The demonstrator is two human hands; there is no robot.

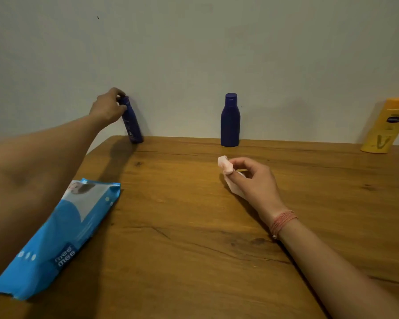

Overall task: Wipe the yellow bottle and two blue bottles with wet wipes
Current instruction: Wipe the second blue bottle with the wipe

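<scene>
The slim dark-blue plastic bottle (131,122) at the wooden tabletop's (194,215) far-left edge is gripped near its cap by the left hand (108,107), and is best steadied while the crumpled pale-pink wet wipe (226,168), pinched in the right hand (253,180), is brought across.

I am looking at a wooden table (194,226) with a matt, grained brown top marked by dark knots. My wipes pack (55,231) is showing glossy, crinkled blue plastic film. The two blue bottles (131,122) (230,122) are looking like smooth plastic with a dull sheen, the yellow bottle (382,127) likewise. The wipe (226,166) is appearing soft, cloth-like. My bracelet (282,221) is looking like wound thread.
</scene>
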